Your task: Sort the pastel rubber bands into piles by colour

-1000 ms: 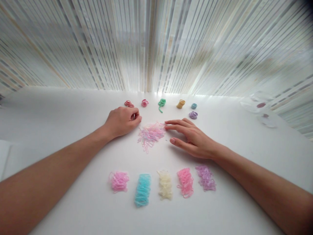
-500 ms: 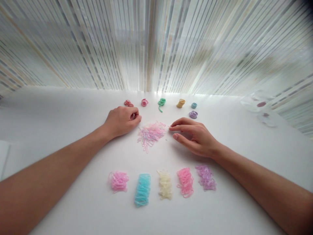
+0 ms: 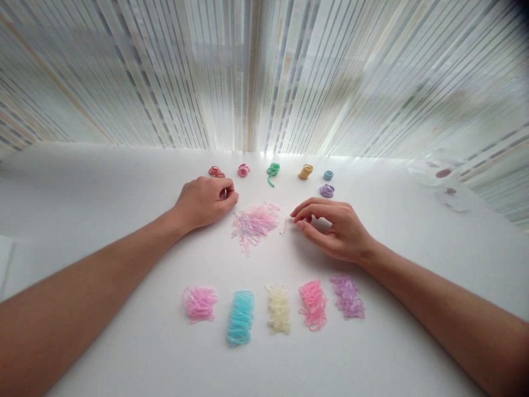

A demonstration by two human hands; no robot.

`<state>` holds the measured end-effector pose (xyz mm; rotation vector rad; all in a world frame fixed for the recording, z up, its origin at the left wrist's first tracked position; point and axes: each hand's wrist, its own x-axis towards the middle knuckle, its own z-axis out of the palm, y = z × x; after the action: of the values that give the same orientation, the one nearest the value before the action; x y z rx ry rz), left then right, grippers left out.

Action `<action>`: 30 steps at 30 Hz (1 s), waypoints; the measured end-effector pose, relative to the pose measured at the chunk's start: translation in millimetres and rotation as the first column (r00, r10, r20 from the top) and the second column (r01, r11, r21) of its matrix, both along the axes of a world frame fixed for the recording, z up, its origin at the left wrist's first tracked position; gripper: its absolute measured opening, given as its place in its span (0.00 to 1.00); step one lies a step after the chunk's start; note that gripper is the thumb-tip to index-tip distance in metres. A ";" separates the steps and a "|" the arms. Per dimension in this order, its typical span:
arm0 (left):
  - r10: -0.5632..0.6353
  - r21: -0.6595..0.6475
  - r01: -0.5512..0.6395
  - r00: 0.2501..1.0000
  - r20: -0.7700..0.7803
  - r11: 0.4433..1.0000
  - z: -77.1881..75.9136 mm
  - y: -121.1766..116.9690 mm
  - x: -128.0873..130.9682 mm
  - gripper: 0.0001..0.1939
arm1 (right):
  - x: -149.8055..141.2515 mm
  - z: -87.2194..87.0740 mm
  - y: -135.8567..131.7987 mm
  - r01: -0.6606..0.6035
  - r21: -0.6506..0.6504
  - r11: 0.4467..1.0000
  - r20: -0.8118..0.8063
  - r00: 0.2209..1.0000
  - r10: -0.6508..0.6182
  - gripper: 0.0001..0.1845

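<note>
Loose pink, lilac and whitish rubber bands lie in a mixed pile (image 3: pixel 257 221) between my hands on the white table. My right hand (image 3: pixel 333 229) is just right of the pile, thumb and fingertips pinched on one thin pale-pink rubber band (image 3: pixel 285 225) that hangs down to the left. Left of the pile, my left hand (image 3: pixel 206 203) rests on the table, curled, thumb against the index finger. Whatever may be inside its fingers is hidden.
Nearer me is a row of sorted bands: pink (image 3: pixel 200 304), turquoise (image 3: pixel 241 318), cream (image 3: pixel 279 310), deeper pink (image 3: pixel 313 305), purple (image 3: pixel 347 297). Farther off sit small coils: red (image 3: pixel 215 171), rose (image 3: pixel 243 170), green (image 3: pixel 273 171), yellow (image 3: pixel 306 172), blue (image 3: pixel 328 175), lavender (image 3: pixel 327 191). Clear packaging (image 3: pixel 438 176) lies right.
My right hand has shifted slightly right, away from the pile, and its thumb has closed toward the fingertips. The pale-pink band now shows hanging from them. My left hand stays put.
</note>
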<state>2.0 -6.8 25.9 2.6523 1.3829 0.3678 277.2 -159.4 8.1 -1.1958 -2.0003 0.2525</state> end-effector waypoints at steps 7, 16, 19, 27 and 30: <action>-0.003 0.010 0.003 1.000 0.005 1.000 -1.9 1.0 0.0 0.14 | 3.1 -11.4 6.6 0.061 -0.036 0.998 0.110 0.992 -0.056 0.13; 0.012 0.015 -0.011 1.000 -0.001 1.000 -1.7 1.7 0.3 0.14 | 5.3 -11.0 11.3 0.041 -0.197 0.979 -0.031 0.998 -0.048 0.06; 0.013 0.020 -0.013 1.000 -0.008 1.000 -1.7 1.5 0.6 0.14 | 5.0 -11.0 12.4 0.034 -0.244 0.969 -0.079 0.995 -0.055 0.06; 0.006 0.021 -0.006 1.000 -0.001 1.000 -1.4 1.1 0.2 0.14 | 6.2 -8.5 12.4 0.016 -0.320 0.947 -0.193 0.978 -0.082 0.06; 0.009 0.021 -0.009 1.000 -0.005 1.000 -1.5 1.3 0.2 0.13 | 8.1 -7.3 12.6 0.018 -0.332 0.943 -0.215 0.972 -0.095 0.07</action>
<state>2.3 -5.5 24.4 2.6669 1.4008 0.3784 285.2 -146.8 0.8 -1.3592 -1.7626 0.6863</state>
